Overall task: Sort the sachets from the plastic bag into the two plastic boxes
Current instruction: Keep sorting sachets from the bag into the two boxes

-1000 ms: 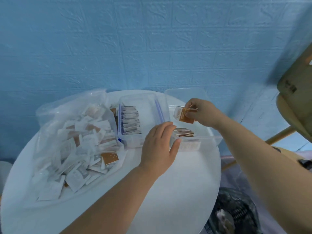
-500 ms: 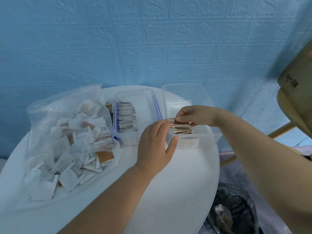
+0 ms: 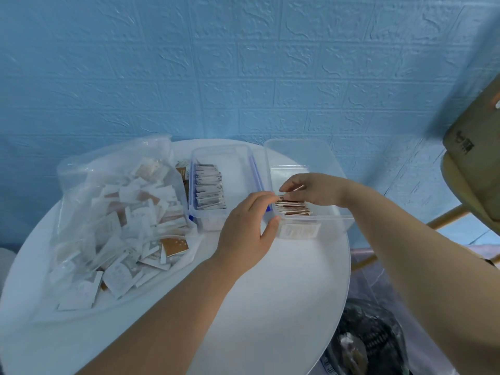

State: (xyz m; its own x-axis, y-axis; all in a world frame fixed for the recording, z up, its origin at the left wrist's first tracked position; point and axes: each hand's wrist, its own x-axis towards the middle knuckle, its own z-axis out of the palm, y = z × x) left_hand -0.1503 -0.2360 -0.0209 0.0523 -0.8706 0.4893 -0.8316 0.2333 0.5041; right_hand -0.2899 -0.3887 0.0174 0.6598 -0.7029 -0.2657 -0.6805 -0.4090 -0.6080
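Soft, even, bluish light fills the view, bright on the white table (image 3: 270, 307), whose top shows no hard glare. A broad dim shadow falls on the wall (image 3: 243, 77) up and right of the table, and the floor right of and below it is dark and hard to read. The wide lens bows the wall's brick lines near the edges, and the whole picture is slightly soft, perhaps from head motion.
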